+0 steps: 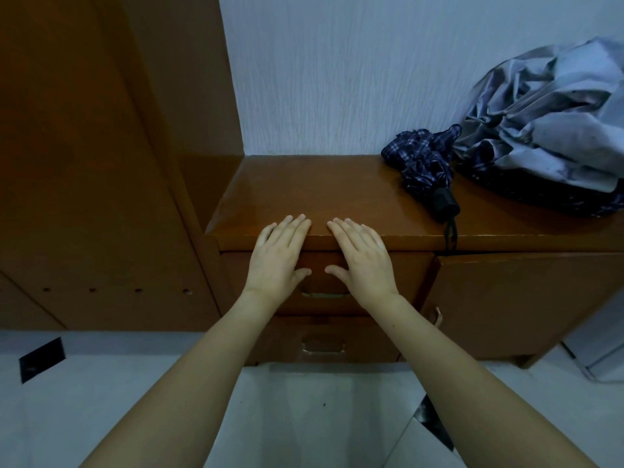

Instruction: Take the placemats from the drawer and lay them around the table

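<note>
At the front edge of a low brown wooden cabinet (304, 194), both hands lie flat with straight, slightly spread fingers. The left hand (278, 256) and the right hand (363, 261) sit side by side, near each other but apart, fingertips on the cabinet top and palms hanging over the top drawer (405, 278); neither holds anything. That drawer is closed, plain brown, with a small metal handle (326, 294) showing between the wrists. A second drawer (371, 339) with a like handle sits just below. No placemats can be seen; dim light makes the drawer fronts hard to read. Farther right on the top lie a folded checked umbrella (423, 163) and a crumpled grey cloth (553, 123), touching each other. White floor tiles (101, 393) lie beneath.
</note>
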